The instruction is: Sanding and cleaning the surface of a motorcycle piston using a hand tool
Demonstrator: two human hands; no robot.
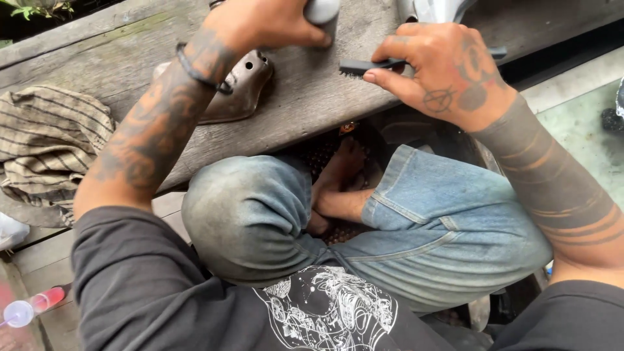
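My right hand (448, 71) grips a small black brush (364, 66) by its handle, bristles pointing left, just above the weathered wooden plank (305, 97). My left hand (266, 23) is closed around a pale grey rounded object (323, 10) at the top edge of the view; most of that object is cut off. A brown metal piece with holes (244, 88) lies on the plank under my left wrist. I sit cross-legged in blue jeans below the plank.
A striped cloth (45, 140) lies bunched at the left. A grey metal part (432, 10) shows at the top right. A small clear bottle with a red end (29, 309) lies at the lower left. Pale concrete floor (578, 117) lies at right.
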